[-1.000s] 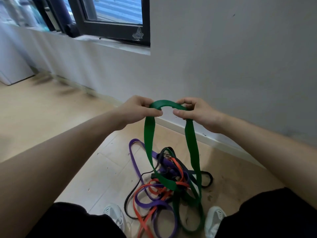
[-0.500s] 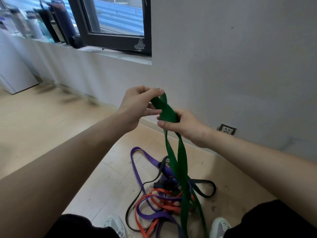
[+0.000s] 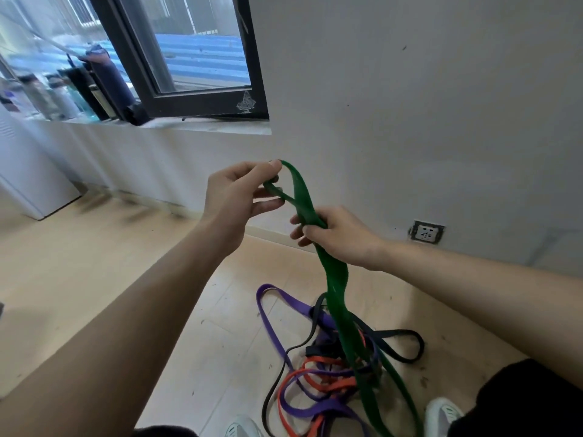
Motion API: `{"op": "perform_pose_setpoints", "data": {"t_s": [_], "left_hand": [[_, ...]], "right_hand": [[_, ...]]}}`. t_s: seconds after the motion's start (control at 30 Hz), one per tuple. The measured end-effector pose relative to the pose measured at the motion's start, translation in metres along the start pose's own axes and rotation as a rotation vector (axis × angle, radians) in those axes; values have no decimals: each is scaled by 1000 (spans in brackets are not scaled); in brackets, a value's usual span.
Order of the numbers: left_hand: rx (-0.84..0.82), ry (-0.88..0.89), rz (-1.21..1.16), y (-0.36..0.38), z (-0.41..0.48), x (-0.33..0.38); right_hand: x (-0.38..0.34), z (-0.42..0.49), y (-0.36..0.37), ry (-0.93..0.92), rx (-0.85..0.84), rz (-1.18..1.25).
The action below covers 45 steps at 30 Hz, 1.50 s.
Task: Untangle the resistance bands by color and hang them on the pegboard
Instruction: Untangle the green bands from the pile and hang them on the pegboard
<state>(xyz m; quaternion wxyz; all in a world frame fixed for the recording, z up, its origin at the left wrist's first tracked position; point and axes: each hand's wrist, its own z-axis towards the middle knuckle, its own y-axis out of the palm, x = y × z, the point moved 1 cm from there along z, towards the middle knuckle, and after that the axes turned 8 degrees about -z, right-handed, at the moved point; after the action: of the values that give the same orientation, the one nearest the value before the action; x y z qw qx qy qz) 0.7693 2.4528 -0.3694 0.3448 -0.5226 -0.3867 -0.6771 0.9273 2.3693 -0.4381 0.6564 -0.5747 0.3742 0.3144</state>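
Both left hand (image 3: pixel 235 197) and right hand (image 3: pixel 340 238) clamp the green band (image 3: pixel 336 279); open floor (image 3: pixel 79 279) lies leftward.

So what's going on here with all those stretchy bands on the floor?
A person is sorting tangled exercise bands. The left hand holds the top loop of the green band, and the right hand grips it lower down. Its lower end trails into a heap with a purple band, an orange band and a black band on the floor.
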Motion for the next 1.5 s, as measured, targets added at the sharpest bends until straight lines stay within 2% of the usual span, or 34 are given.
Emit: {"op": "perform_pose_setpoints", "data": {"t_s": [0.1, 0.2, 0.27, 0.37, 0.47, 0.63, 0.8, 1.0, 1.07, 1.2, 1.27, 1.4, 1.5], "left_hand": [[-17, 7, 176, -9, 0, -7], [-79, 84, 550, -16, -2, -21], [-221, 247, 815, -13, -5, -24], [-524, 505, 1160, 3, -13, -25], [-624, 602, 1436, 17, -16, -33], [-587, 621, 1404, 16, -9, -35], [-576, 564, 1352, 18, -9, -35], [-420, 830, 1214, 6, -6, -17], [-356, 910, 1195, 0, -6, -13], [-257, 955, 1165, -12, -5, -12], [-231, 977, 1155, -15, -5, -11], [-255, 1012, 1172, -18, -6, -9], [-313, 975, 1195, -25, -6, -14]], "right_hand": [[4, -3, -12, 22, -57, -55], [14, -8, -24, 40, -138, -216], [20, -10, -28, 50, -177, -338], [27, -10, -27, 46, -203, -427], [32, -11, -27, 40, -233, -476], [34, -18, -30, 2, -254, -412], [40, -25, -32, 48, -297, -171], [58, -29, -41, 196, -421, 85], [60, -29, -42, 214, -420, 155], [50, -26, -40, 196, -356, 244], [43, -26, -39, 183, -334, 239], [32, -28, -42, 117, -226, -10], [31, -28, -49, 92, -158, -128]]}}
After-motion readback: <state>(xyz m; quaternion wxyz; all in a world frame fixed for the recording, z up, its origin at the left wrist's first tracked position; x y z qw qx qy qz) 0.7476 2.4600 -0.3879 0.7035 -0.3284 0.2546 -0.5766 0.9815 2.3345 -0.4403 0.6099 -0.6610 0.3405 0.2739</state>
